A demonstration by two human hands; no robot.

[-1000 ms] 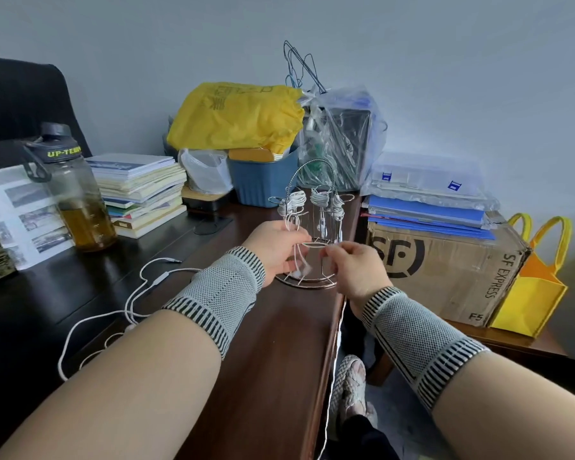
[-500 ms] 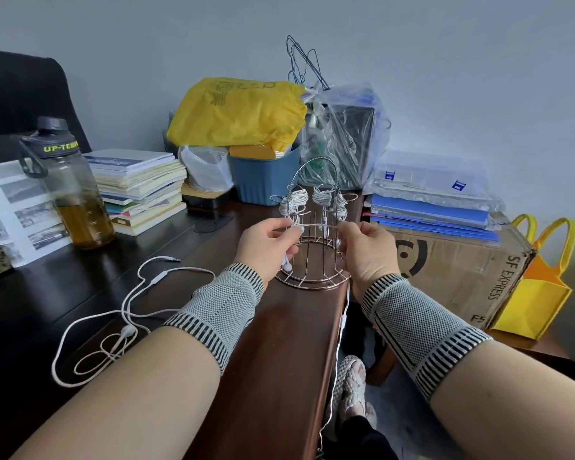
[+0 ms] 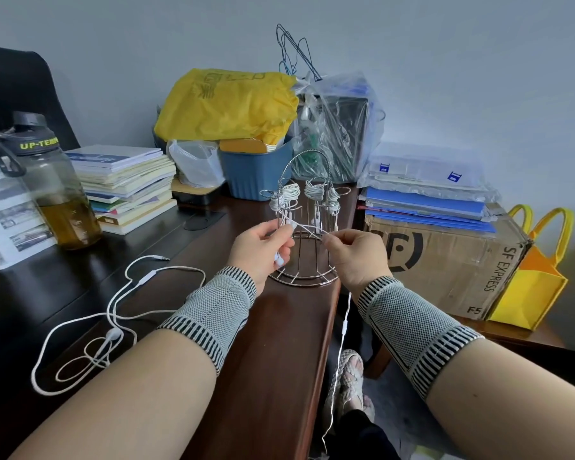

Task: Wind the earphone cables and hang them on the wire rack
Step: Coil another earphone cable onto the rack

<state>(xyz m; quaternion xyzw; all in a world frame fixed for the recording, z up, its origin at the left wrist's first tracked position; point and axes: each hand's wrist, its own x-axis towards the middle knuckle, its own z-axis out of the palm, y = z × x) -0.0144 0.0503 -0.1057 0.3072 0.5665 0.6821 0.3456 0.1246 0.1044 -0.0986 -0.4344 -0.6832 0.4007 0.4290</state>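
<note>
A silver wire rack [image 3: 304,273] stands near the desk's right edge, with several wound white earphone bundles [image 3: 314,190] hanging from its upper hooks. In front of it my left hand [image 3: 258,252] pinches a white earphone cable [image 3: 307,226], and its earbuds poke out below my fingers. My right hand [image 3: 356,255] pinches the same cable a short way along. The cable stretches between both hands and its tail [image 3: 341,346] hangs off the desk edge toward the floor. A second white earphone [image 3: 110,327] lies loose and unwound on the desk at left.
A water bottle [image 3: 52,190], stacked books [image 3: 127,184], a blue bin [image 3: 256,172] under a yellow bag and a plastic-wrapped box crowd the back. To the right sits a cardboard box [image 3: 445,260] with blue folders and a yellow tote [image 3: 531,280]. My sandalled foot [image 3: 349,376] shows below.
Both hands have drawn back from the rack's base and risen slightly, pulling the white cable taut between them. The loose earphone on the desk has not moved.
</note>
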